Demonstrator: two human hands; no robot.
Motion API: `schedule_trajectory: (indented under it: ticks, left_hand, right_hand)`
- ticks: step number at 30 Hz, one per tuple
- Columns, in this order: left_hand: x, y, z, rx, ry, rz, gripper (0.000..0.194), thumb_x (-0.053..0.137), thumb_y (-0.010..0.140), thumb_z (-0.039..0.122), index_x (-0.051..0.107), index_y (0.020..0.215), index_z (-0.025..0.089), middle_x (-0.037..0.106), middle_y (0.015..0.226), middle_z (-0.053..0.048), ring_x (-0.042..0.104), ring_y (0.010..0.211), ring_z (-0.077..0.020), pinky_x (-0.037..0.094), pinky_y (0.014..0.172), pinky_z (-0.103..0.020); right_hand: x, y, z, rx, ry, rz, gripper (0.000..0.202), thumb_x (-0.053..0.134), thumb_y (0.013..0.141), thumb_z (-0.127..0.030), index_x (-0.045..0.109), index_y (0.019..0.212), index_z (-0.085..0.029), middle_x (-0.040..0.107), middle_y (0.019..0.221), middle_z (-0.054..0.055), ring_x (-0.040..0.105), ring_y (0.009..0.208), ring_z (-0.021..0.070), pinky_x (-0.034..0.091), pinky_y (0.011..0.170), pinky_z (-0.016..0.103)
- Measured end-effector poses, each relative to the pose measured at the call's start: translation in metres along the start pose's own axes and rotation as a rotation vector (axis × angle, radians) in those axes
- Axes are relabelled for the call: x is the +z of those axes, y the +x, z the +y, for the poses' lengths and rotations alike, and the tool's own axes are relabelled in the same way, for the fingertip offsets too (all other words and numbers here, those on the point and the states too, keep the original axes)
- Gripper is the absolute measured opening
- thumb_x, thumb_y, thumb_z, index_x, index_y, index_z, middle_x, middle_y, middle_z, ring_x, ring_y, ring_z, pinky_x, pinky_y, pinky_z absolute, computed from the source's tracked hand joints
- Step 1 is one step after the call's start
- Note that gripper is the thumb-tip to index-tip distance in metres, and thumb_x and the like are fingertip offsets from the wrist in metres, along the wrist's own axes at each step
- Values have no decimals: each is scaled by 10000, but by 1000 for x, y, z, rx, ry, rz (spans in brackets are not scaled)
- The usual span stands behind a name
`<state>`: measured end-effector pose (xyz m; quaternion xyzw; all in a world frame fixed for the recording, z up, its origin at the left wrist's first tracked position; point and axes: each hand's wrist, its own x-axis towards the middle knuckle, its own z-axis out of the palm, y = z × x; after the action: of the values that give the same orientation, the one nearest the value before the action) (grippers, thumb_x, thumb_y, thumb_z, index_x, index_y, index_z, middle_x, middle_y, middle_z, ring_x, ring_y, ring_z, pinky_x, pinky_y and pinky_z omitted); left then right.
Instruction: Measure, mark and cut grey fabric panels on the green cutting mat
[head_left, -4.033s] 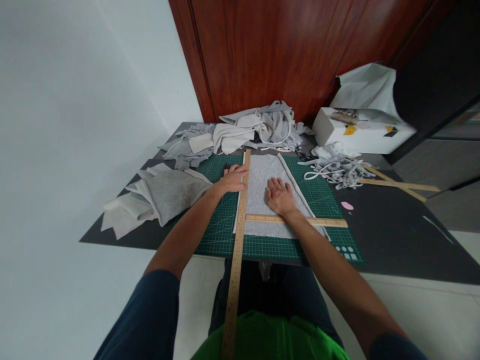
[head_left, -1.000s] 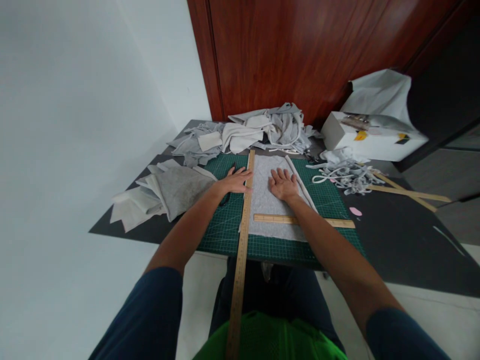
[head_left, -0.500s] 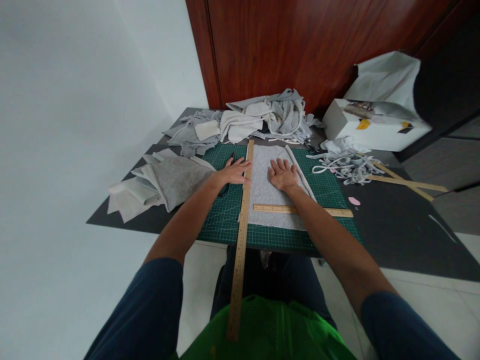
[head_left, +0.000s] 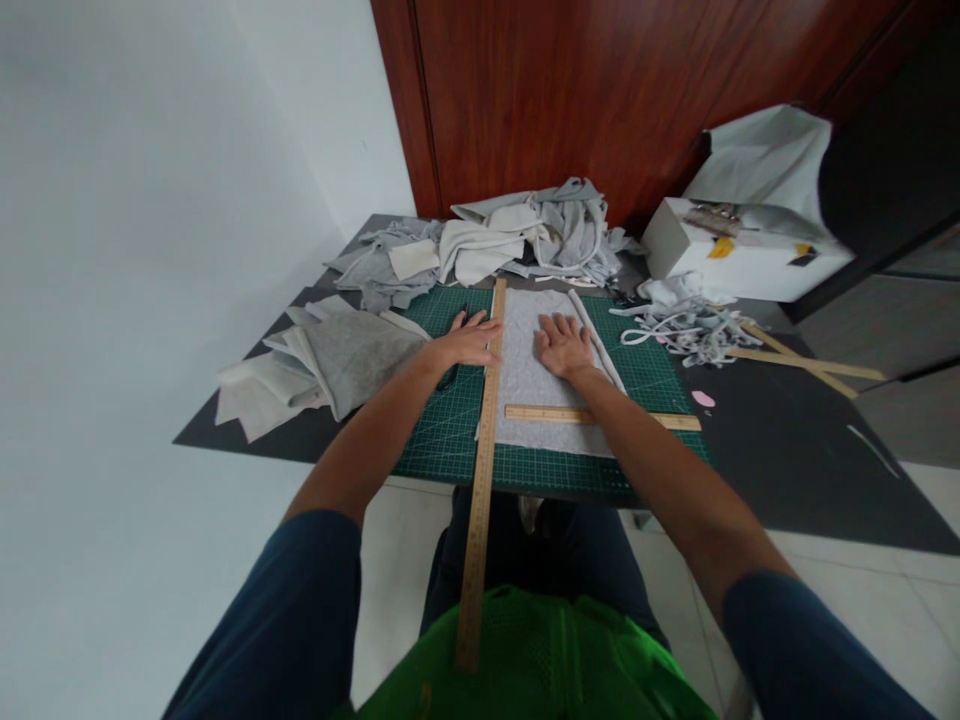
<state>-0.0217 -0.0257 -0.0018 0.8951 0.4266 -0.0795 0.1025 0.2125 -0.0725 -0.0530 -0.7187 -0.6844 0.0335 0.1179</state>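
Note:
A light grey piece of fabric (head_left: 525, 352) lies on the green cutting mat (head_left: 442, 440), its right edge rolled up. Along its left edge runs a long wooden ruler (head_left: 486, 430), reaching past the table edge toward my body. My left hand (head_left: 469, 340) rests with spread fingers at this ruler, fingertips on its edge. Partly hidden under that hand are black-handled scissors (head_left: 448, 378). My right hand (head_left: 564, 345) lies flat on the fabric, fingers stretched out. A shorter wooden ruler (head_left: 551, 413) crosses the lower fabric and passes beneath my right forearm.
Folded grey cloth (head_left: 352, 355) lies to the left, with a heap of fabric (head_left: 517, 235) along the back. At right are a tangle of fabric strips (head_left: 701, 335), crossed wooden sticks (head_left: 814, 364), a pink scrap (head_left: 703, 398) and a white box (head_left: 750, 255).
Both hands stay in nearly the same places on the ruler and fabric. The view has shifted very slightly; nothing was picked up or let go.

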Motion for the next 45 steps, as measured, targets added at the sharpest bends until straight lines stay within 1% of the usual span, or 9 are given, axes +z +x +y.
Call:
schedule_trajectory:
  ticks: [2,4,7,9,13,18,31,40,45]
  left_hand:
    - [1,-4,6,8,30,58,848,616,885,489,332,1654,273,254,1755,-69,98,1632,-389,9,1298,-636]
    - [5,-9,15,28,56,126,774,599,898,419,388,1625,255,305,1737,-83,156,1623,-365,40,1305,-623]
    - [13,-19,29,56,83,198,647,543,929,334,474,1565,233,373,1705,-91,256,1598,-304,83,1314,-583]
    - [19,-25,37,62,87,222,598,505,958,330,499,1547,225,390,1695,-96,285,1589,-298,87,1317,-573]
    - [31,-34,44,81,63,176,660,490,993,456,412,1613,245,312,1733,-89,228,1613,-336,68,1318,-589]
    - [42,-37,41,78,21,98,674,386,1032,540,323,1659,301,243,1758,-42,161,1638,-314,51,1321,-589]
    - [35,-50,53,41,67,17,721,265,1049,550,242,1691,223,135,1773,-68,67,1653,-289,18,1317,-597]
    - [39,-53,54,32,82,12,712,259,1056,547,229,1693,229,127,1775,-74,58,1655,-273,2,1318,-585]
    - [40,-59,49,14,0,113,685,288,1060,509,252,1681,221,186,1769,-89,115,1647,-279,69,1315,-601]
  right_hand:
    - [1,-3,4,-13,22,84,629,241,1069,-428,387,1644,-218,377,1701,117,268,1576,383,233,1228,651]
    - [2,-8,11,-46,31,139,608,279,1060,-394,421,1617,-195,410,1679,138,298,1560,391,264,1211,650]
    - [2,-19,23,-129,26,167,578,315,1042,-327,486,1554,-119,426,1656,191,335,1538,392,302,1200,617]
    - [2,-28,31,-188,18,158,570,321,1030,-283,507,1520,-58,430,1642,230,345,1531,383,319,1200,581]
    - [0,-47,41,-272,2,119,569,316,1018,-236,508,1497,3,451,1611,268,367,1511,361,313,1207,548]
    - [-5,-68,45,-264,-38,116,562,290,1045,-287,529,1495,-49,497,1587,226,390,1481,364,299,1203,539]
    - [-11,-83,41,-236,-116,52,579,255,1066,-318,492,1534,-72,477,1627,183,386,1503,334,276,1213,499]
    - [-14,-89,39,-230,-109,41,570,264,1070,-312,485,1538,-72,470,1632,184,389,1506,346,270,1225,514]
    - [-20,-90,30,-212,-13,85,560,286,1061,-294,506,1523,-66,483,1618,194,386,1515,349,291,1222,537]
